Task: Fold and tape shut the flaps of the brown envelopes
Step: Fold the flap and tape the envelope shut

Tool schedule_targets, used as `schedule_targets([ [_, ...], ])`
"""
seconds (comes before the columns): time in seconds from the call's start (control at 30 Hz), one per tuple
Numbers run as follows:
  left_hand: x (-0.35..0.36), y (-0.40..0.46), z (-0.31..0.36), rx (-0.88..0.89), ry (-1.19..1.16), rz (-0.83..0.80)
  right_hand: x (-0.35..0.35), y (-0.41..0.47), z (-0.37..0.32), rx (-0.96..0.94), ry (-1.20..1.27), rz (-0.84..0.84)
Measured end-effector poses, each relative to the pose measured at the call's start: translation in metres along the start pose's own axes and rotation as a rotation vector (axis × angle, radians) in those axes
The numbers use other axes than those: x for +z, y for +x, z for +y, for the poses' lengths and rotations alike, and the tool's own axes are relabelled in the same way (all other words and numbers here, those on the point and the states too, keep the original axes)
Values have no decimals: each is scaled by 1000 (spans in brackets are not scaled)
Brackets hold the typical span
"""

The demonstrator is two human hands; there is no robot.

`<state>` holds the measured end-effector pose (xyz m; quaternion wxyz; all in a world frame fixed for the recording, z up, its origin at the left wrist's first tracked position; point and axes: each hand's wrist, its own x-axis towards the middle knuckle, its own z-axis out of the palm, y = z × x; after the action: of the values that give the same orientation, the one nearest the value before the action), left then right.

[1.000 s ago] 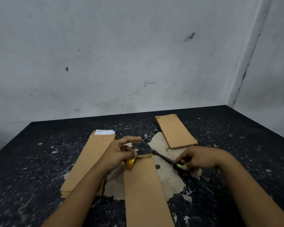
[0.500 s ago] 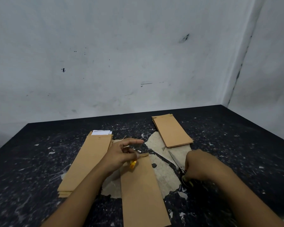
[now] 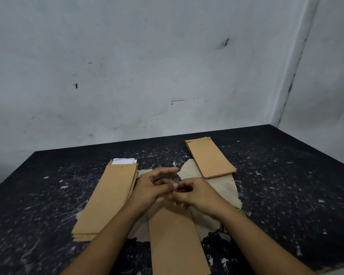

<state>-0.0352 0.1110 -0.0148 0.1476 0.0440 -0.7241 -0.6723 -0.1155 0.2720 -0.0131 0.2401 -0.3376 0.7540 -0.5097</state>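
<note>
On the black table (image 3: 286,185) the envelope (image 3: 175,239) lies lengthwise away; both hands' curled fingers (image 3: 179,187) meet, contents unclear.

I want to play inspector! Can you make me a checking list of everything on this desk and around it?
Surface: black tabletop, speckled with white marks; a worn pale patch in the middle.
Job's things: one brown envelope lies in front of the person; a left stack with white paper sticking out the far end; a right stack farther back.
Clutter: nothing seen for sure; a dark thing at the table by the right wrist is too hidden to name.
Grips: left hand and right hand meet over the envelope's far end; what they pinch is blurred.
Cables: nothing seen.
Surroundings: scuffed pale wall, corner at right.
</note>
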Motion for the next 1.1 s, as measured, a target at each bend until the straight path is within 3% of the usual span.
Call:
schedule_targets([
  [0.2, 9, 0, 2, 97, -47, 177, 11, 3, 2, -118, -243, 310],
  [0.33, 16, 1, 1, 121, -14, 253, 12, 5, 4, -200, -363, 381],
  [0.5, 15, 5, -6, 22, 69, 235, 10, 2, 8, -203, -407, 366],
  [0.63, 11, 5, -5, -136, -131, 161, 7, 1, 12, -185, -371, 325],
  [0.73, 9, 6, -6, -104, -149, 186, -3, -1, 18, -48, -332, 334],
  [0.9, 0, 9, -2, -63, -237, 305, -25, -3, 29, 100, -498, 346],
  [1.1, -4, 9, 0, -55, -278, 301, -45, -3, 26, 118, -523, 168],
])
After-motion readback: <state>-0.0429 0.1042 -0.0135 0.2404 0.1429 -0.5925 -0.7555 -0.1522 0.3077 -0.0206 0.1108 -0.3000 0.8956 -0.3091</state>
